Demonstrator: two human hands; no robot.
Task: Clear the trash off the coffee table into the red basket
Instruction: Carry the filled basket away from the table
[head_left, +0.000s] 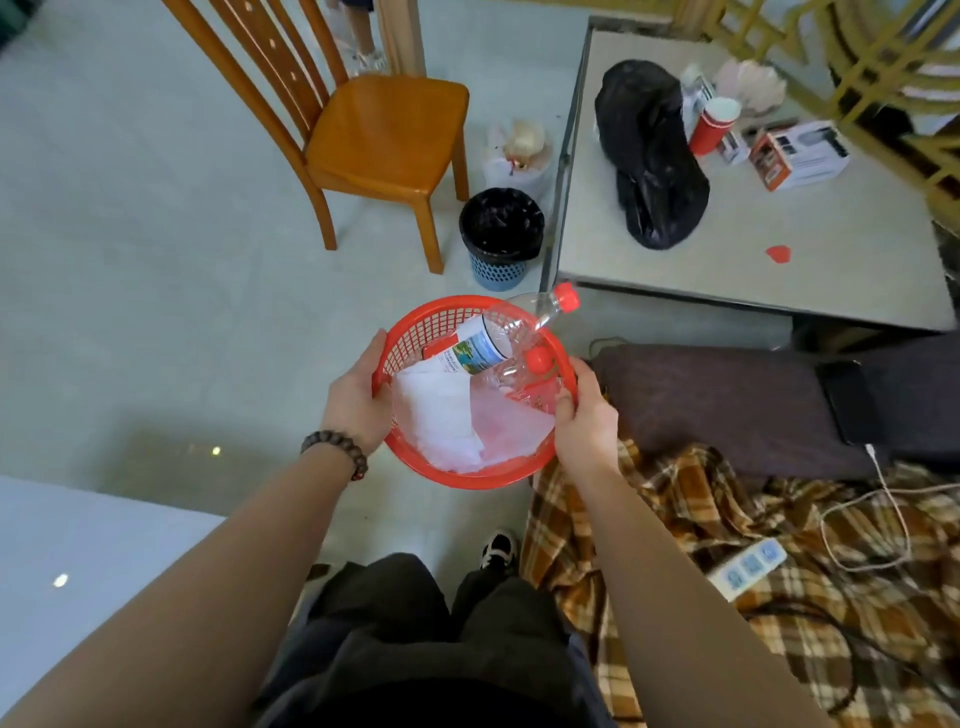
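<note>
I hold the red basket (415, 325) in front of me above the floor, my left hand (358, 395) gripping its left rim and my right hand (584, 415) its right rim. Inside lie white crumpled paper (441, 410), a clear plastic bottle (485, 343) with a label, and a second clear bottle whose red cap (566, 298) sticks out over the far rim. On the grey coffee table (779, 249) at the upper right rest a black plastic bag (649, 156), a red paper cup (714, 127), a small box (800, 153) and a red scrap (778, 253).
A wooden chair (384, 135) stands at the upper left. A blue bin with a black liner (501, 234) sits beside the table's corner, a white bag (517, 150) behind it. A plaid blanket (727, 561) with a power strip (748, 566) and dark cushions (727, 405) lie to my right.
</note>
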